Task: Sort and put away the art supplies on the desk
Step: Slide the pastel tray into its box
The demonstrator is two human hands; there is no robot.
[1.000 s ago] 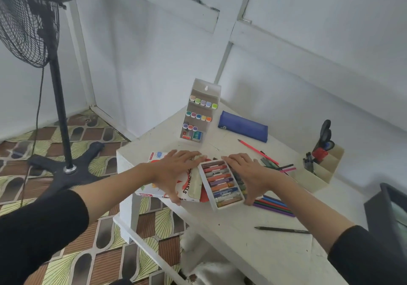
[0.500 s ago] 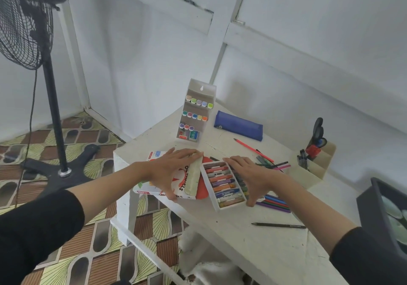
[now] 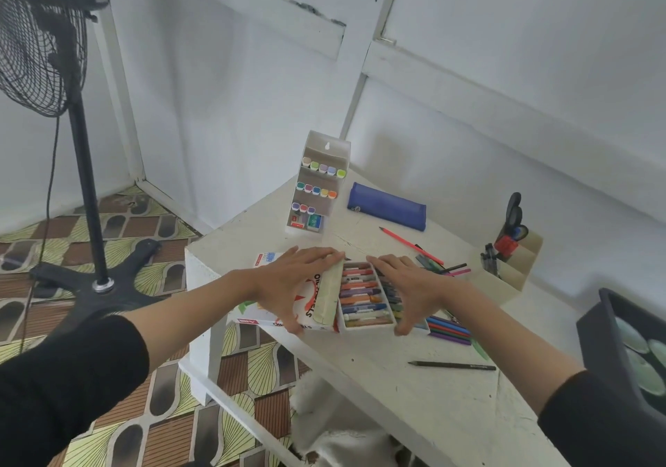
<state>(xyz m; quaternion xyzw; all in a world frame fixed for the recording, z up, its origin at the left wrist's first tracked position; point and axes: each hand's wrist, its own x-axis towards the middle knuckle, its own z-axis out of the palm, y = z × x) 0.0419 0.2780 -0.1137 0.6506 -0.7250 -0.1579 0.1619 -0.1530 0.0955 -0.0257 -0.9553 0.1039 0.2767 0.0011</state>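
Two hands hold a crayon box (image 3: pixel 310 309) and its tray (image 3: pixel 362 295) on the white desk (image 3: pixel 396 394).
A black pencil (image 3: pixel 452 365) lies nearest. The left hand (image 3: pixel 288 282) spreads over the box, thumb hooked on its near edge; letters read "OIL" and "ELS". The right hand (image 3: pixel 412 291) grips the tray likewise. The tray touches the box at the desk's near left, long side running near to far. Behind lies a blue case (image 3: pixel 387 206).
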